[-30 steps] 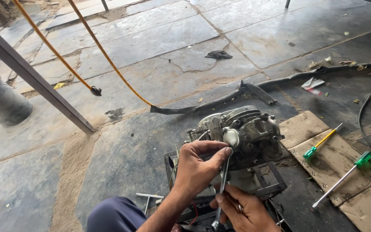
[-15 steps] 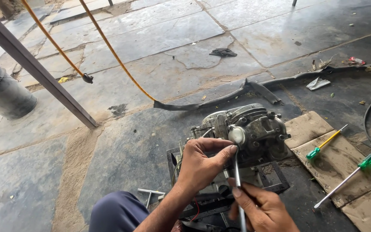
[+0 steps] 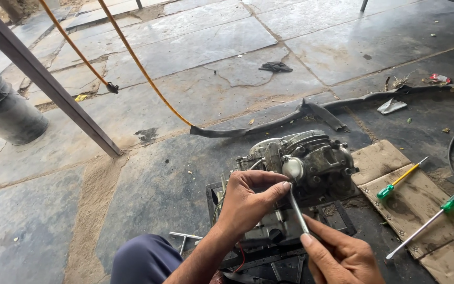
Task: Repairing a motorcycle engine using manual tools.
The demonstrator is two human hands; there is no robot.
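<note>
Carburetor (image 3: 306, 163), grimy grey metal, just right of centre frame, resting on a dark metal stand (image 3: 290, 236) on the stone floor (image 3: 185, 52). Left hand (image 3: 248, 200) curled loosely against its near side, thumb and forefinger pinched at the tip of a thin metal rod (image 3: 298, 210), right by the round pale cap on the body. Right hand (image 3: 340, 255) at lower right, fingers closed round the rod's lower end, forefinger laid along the shaft.

Dark bucket (image 3: 3, 110) at the left edge; contents hidden, cannot tell.

Cardboard sheets (image 3: 416, 205) to the right of the stand, carrying a yellow-shafted screwdriver with green handle (image 3: 400, 179) and a longer steel-shafted one with green handle (image 3: 426, 223). Steel bar (image 3: 48, 84) slanting down from upper left; orange hose (image 3: 137, 63) crossing the upper frame. Black rubber strip (image 3: 316, 110) just behind the carburetor. Bare floor left of the stand and across the top of the frame. Knee in dark blue cloth (image 3: 143, 260) at the bottom edge.
</note>
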